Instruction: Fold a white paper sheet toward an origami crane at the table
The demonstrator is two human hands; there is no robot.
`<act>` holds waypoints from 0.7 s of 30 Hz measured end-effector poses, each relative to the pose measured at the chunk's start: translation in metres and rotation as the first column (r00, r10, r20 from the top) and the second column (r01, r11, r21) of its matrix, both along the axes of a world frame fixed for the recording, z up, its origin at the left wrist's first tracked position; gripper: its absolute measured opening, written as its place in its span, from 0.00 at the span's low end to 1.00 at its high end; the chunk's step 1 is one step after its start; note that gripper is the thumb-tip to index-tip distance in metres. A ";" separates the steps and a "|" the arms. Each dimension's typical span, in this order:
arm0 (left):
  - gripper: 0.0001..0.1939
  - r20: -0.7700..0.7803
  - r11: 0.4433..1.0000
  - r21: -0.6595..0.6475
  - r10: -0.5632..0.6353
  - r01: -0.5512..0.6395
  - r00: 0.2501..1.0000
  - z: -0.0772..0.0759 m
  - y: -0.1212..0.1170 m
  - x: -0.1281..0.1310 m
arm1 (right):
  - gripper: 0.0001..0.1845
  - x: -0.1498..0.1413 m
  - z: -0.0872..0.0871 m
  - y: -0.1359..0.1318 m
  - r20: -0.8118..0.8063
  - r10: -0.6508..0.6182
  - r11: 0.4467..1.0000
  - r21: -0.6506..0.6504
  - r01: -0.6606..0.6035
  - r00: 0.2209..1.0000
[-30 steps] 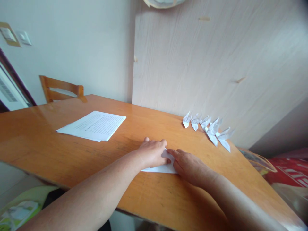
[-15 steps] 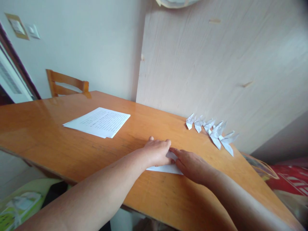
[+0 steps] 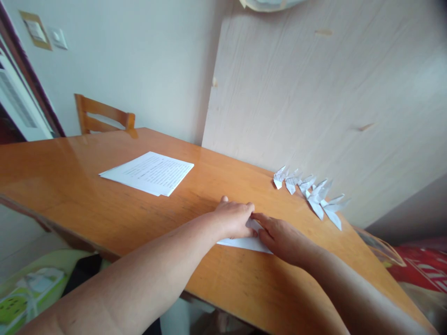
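A white sheet of paper (image 3: 240, 244) lies on the wooden table (image 3: 223, 284), partly covered by both hands. Across its left part rests my left hand (image 3: 235, 220), fingers bent and pressing the paper; most fingertips are hidden beneath it. My right hand (image 3: 279, 236) holds the paper's right side between thumb and forefinger, its forefinger almost touching the left hand. A raised part of the paper shows between the hands, but how it is folded is mostly hidden.
Several folded paper birds (image 3: 316, 197) stand in a row along the table's far right side. A stack of printed sheets (image 3: 150, 174) lies to the left. Behind are a wooden chair (image 3: 104, 114) and a pale board (image 3: 279, 93). A red bag (image 3: 419, 267) sits beyond the right edge.
The whole view has shifted slightly, so things appear a little further right. Both hands stay on the paper in nearly the same pose.
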State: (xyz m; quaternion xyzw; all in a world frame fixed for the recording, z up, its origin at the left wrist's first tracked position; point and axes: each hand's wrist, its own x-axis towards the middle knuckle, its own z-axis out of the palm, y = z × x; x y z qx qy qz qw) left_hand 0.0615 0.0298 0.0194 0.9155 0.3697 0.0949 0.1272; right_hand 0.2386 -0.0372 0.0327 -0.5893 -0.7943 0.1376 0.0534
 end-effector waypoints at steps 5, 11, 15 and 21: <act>0.23 0.002 1.000 0.002 -0.009 0.009 1.000 -0.001 0.002 0.000 | 0.24 0.003 -0.001 0.002 -0.008 0.020 1.000 -0.002 -0.020 1.000; 0.23 -0.019 1.000 -0.022 -0.004 0.003 1.000 0.004 0.001 0.000 | 0.21 0.005 0.002 0.004 0.001 0.041 0.999 -0.021 -0.041 0.999; 0.22 -0.039 0.999 -0.041 -0.008 0.006 0.999 0.007 0.001 0.000 | 0.19 0.008 0.003 0.003 0.018 0.030 0.999 -0.019 -0.029 0.999; 0.23 -0.034 1.000 -0.010 -0.011 0.010 0.999 0.005 0.002 0.000 | 0.21 0.015 0.003 -0.003 0.046 0.020 1.000 -0.006 -0.019 0.999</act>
